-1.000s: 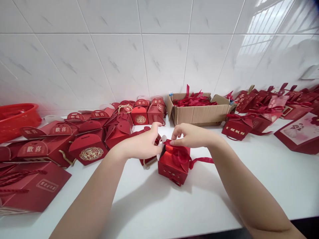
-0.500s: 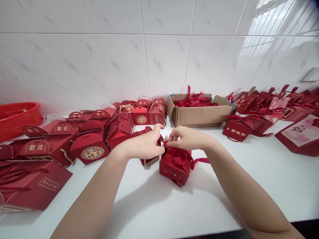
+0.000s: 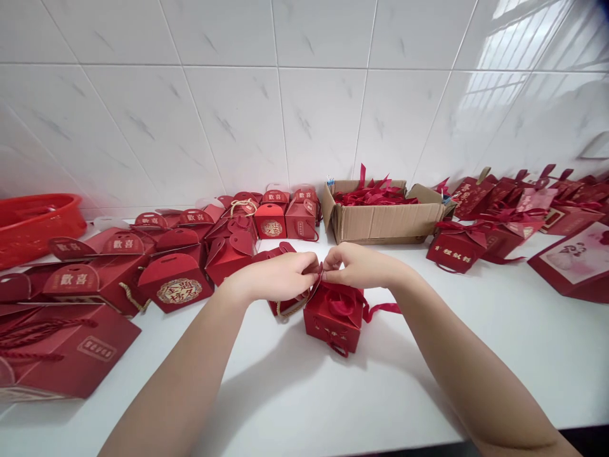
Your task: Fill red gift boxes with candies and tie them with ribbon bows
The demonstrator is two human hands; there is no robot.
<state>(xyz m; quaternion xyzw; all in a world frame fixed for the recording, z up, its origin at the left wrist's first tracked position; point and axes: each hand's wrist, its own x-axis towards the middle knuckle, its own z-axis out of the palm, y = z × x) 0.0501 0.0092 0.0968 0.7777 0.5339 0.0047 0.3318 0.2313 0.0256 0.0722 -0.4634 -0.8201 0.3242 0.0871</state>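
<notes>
A small red gift box (image 3: 332, 320) stands on the white table, with a red ribbon (image 3: 384, 308) trailing from its right side and a loop of it on the front top. Above the box's back left corner, my left hand (image 3: 288, 274) and my right hand (image 3: 354, 265) meet, fingertips pinched on a thin red ribbon piece between them. Behind my left hand another red box with a rope handle (image 3: 287, 309) is partly hidden.
A cardboard box (image 3: 387, 223) of red ribbons stands by the tiled wall. Several red gift boxes (image 3: 178, 282) crowd the left, beside a red plastic basin (image 3: 40, 231). More boxes with ribbons (image 3: 455, 247) stand at the right.
My left hand's fingers have closed in toward my right hand, and the fingertips now meet at the ribbon. The white piece that showed between them is no longer visible.
</notes>
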